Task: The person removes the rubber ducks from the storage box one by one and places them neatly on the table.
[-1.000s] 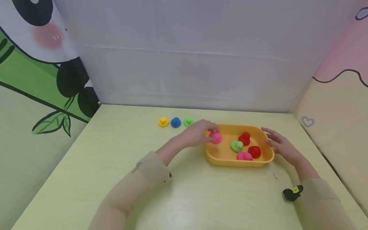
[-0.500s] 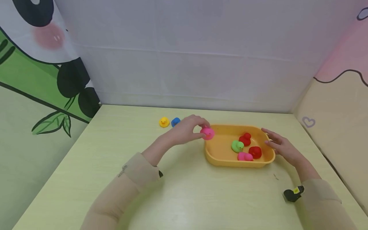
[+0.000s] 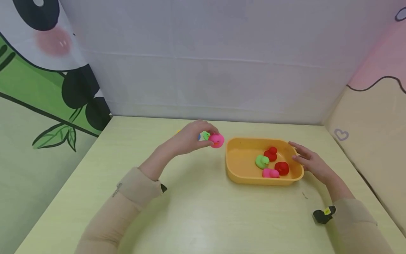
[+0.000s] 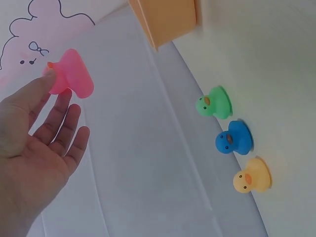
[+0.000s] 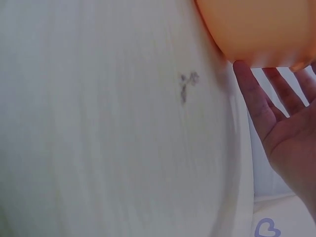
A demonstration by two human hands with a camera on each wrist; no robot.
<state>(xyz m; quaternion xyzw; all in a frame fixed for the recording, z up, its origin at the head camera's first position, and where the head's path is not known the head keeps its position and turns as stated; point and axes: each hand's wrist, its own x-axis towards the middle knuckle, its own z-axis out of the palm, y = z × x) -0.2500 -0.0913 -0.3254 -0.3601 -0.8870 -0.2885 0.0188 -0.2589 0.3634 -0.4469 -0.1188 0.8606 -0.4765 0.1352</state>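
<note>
Between its thumb and fingertips my left hand (image 3: 190, 138) pinches a pink rubber duck (image 3: 216, 140), held above the table to the left of an orange tray (image 3: 244, 180). In the left wrist view the pink duck (image 4: 71, 74) is tilted in the fingers. Against the tray's right end rests my right hand (image 3: 314, 165), fingers fairly straight and touching the rim. Inside the tray lie a green duck (image 3: 262, 161), another pink duck (image 3: 270, 173) and two red ducks (image 3: 281, 168). The left hand mostly covers the table ducks in the head view.
In the left wrist view, a green duck (image 4: 215, 103), a blue duck (image 4: 235, 138) and a yellow duck (image 4: 254, 176) stand in a row on the table near its back edge. A fabric backdrop (image 3: 203, 70) rises behind the table (image 3: 203, 211).
My left hand has lifted the pink duck out of the tray and carried it left, toward the row of ducks. The right hand has stayed at the tray's end.
</note>
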